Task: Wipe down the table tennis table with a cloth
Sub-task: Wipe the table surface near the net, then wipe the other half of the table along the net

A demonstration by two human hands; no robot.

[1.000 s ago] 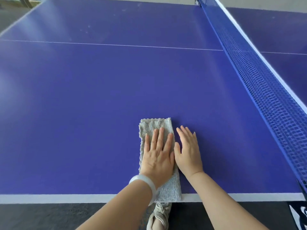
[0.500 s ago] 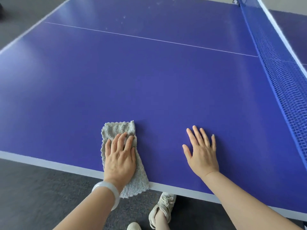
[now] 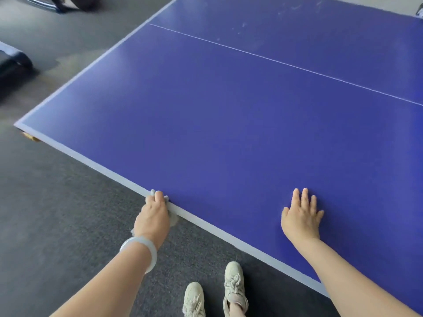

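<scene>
Nearest the camera, two pale laced shoes [image 3: 234,284] stood on a grey floor [image 3: 57,213], just short of the table's near side. A translucent white bracelet [image 3: 140,250] sat on the left wrist.

The left hand [image 3: 152,216] was at the near edge of the table [image 3: 229,133], lying over its pale border [image 3: 109,173]. Its fingers were curled down onto the rim, with the cloth [image 3: 173,220] bunched beneath them. Only small grey parts of the cloth showed: a lump under the palm hanging just off the edge, and scraps beside the fingertips. The rest was hidden by the hand.

The right hand [image 3: 302,216] lay well apart from the left, further along the same side and fully on the blue surface. It was flat, palm down, the fingers straight and slightly spread, and it held nothing.

Beyond the hands the blue top ran on to a thin white line [image 3: 274,61] crossing it. Faint pale smudges [image 3: 242,25] marked the surface past that line. The left corner of the table jutted over the floor.

Dark objects [image 3: 13,62] stood on the floor at far left; they were too blurred to identify.
</scene>
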